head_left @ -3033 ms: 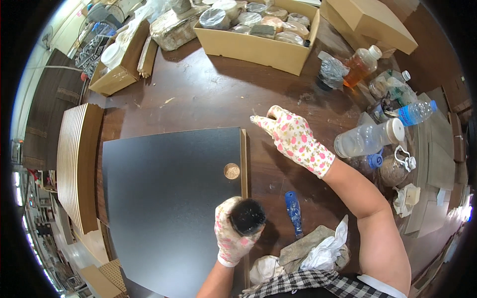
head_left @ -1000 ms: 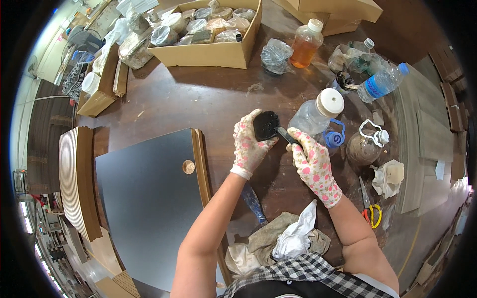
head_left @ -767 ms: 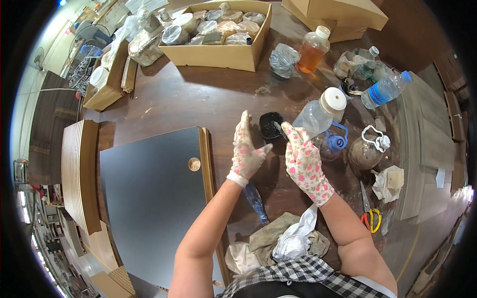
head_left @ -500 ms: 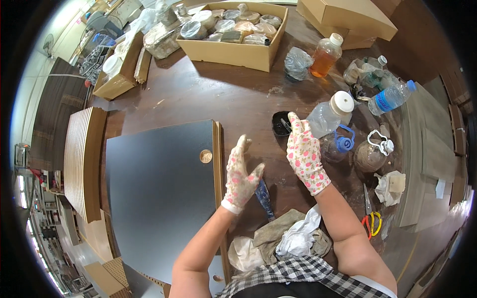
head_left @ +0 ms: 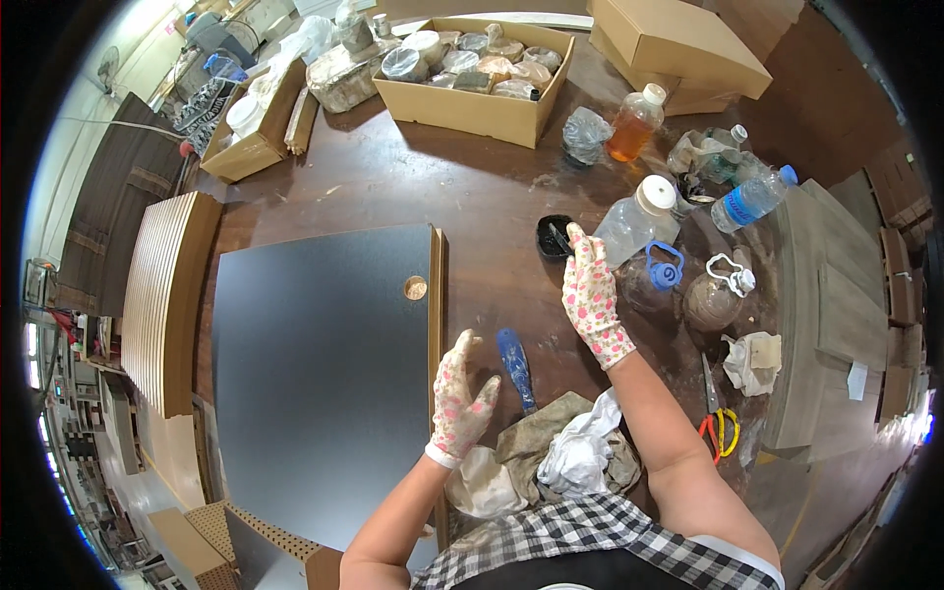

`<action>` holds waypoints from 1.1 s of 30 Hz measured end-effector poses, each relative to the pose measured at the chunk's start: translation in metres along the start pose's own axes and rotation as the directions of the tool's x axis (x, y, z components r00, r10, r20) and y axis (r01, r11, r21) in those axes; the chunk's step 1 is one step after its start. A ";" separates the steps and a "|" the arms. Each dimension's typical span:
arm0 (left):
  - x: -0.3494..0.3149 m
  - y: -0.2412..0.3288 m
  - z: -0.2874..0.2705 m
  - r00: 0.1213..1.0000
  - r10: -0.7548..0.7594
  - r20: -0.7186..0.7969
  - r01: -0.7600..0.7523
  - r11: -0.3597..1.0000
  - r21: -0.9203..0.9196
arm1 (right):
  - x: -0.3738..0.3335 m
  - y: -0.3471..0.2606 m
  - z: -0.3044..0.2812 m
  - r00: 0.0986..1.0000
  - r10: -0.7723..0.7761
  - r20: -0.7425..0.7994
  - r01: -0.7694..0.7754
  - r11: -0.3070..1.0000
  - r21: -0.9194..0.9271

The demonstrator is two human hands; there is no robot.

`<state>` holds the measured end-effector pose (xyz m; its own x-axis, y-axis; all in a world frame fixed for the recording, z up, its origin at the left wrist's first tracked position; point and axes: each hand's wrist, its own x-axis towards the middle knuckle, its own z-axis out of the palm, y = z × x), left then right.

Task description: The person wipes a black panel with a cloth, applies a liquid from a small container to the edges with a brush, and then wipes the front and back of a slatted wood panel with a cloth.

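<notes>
The left hand (head_left: 460,398), in a white glove with pink flowers, hovers with its fingers spread apart and holds nothing. Just to its right lies a blue-handled tool (head_left: 514,366) on the brown table (head_left: 472,197), near the fingertips but not touching them. Just to its left runs the edge of a dark flat panel (head_left: 315,374) with a round hole. Below the hand lie crumpled rags (head_left: 560,452).

The right hand (head_left: 592,300), in a matching glove, is stretched out flat with fingers loosely extended, gripping nothing. Its fingertips reach the rim of a small black container (head_left: 554,236) just beyond them; whether they touch it cannot be told. To the right of this hand, close by, lies a clear plastic bottle (head_left: 637,221) with a white cap.
</notes>
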<state>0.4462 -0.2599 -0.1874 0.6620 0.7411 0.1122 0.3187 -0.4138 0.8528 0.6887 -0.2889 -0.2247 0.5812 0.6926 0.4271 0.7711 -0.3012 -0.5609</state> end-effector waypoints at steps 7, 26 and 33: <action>-0.019 0.010 0.001 0.999 -0.024 -0.033 0.022 0.997 -0.072 | -0.004 -0.001 0.006 0.980 0.064 -0.187 -0.036 0.988 0.148; -0.065 0.020 -0.008 0.999 -0.030 -0.030 0.030 0.999 -0.012 | -0.012 -0.008 0.020 0.972 0.119 -0.203 -0.090 0.985 0.148; -0.081 0.023 -0.032 0.999 0.031 -0.031 -0.031 1.000 0.003 | -0.031 0.002 -0.023 0.990 0.091 -0.108 -0.064 0.971 0.231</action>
<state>0.3783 -0.3121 -0.1600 0.6501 0.7441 0.1541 0.3006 -0.4381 0.8472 0.6785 -0.3256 -0.2231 0.6738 0.5875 0.4483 0.6514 -0.1858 -0.7356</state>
